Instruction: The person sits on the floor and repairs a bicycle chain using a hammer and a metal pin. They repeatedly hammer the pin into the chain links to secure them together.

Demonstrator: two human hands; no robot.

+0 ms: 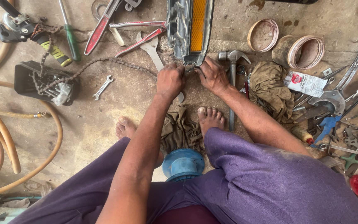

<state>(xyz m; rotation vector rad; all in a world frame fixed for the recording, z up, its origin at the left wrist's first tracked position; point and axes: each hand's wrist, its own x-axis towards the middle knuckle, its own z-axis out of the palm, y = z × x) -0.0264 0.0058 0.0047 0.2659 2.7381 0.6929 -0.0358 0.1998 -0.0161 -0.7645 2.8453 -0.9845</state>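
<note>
Person sits low on a concrete floor (117,103), bare feet forward, purple trousers. Both hands meet at the near end of a dark pedal with an amber reflector (189,29), which lies near the far edge of the floor in view.

Left hand (170,79): fingers curled tight, pinching the end of a bicycle chain (100,62) just at the pedal's near end. Right hand (213,74): fingers bent down onto the same spot, pressed against the pedal's end; what it grips underneath is hidden, cannot tell.

Chain runs from the hands toward the left edge, ending draped over a black tray (42,81) of small parts.

Around the hands:
- open-ended spanner (154,52), just left of the pedal, partly under the left hand
- claw hammer (232,74), just right of the right hand, handle pointing toward the person
- small spanner (102,87), lying apart between tray and hands
- oily brown rag (272,89), right of the hammer
- red-handled pliers (137,35), left of the pedal
- blue round stool top (183,164), between the knees
- tan hose (5,141), coiled at the left edge
</note>
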